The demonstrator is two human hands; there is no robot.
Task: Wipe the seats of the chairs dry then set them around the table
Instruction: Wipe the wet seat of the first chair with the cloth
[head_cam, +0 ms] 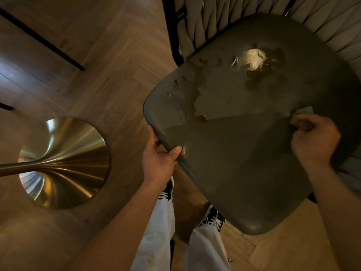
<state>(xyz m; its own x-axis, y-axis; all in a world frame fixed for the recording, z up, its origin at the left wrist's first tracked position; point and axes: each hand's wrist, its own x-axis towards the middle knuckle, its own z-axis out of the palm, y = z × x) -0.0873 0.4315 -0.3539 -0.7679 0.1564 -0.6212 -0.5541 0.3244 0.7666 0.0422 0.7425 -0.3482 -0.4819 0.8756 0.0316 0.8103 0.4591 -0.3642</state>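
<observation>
A dark grey chair seat fills the right of the head view, with a woven rope backrest behind it. A film of water covers the far half of the seat, with a bright glare spot in it; the near half looks dry. My left hand grips the seat's left edge, thumb on top. My right hand is closed on a small grey cloth, pressed to the seat near its right side, at the boundary of the wet area.
The table's brass trumpet-shaped pedestal base stands on the wooden herringbone floor to the left. Thin black chair legs cross the upper left. My own legs and sneakers are just below the seat's front edge.
</observation>
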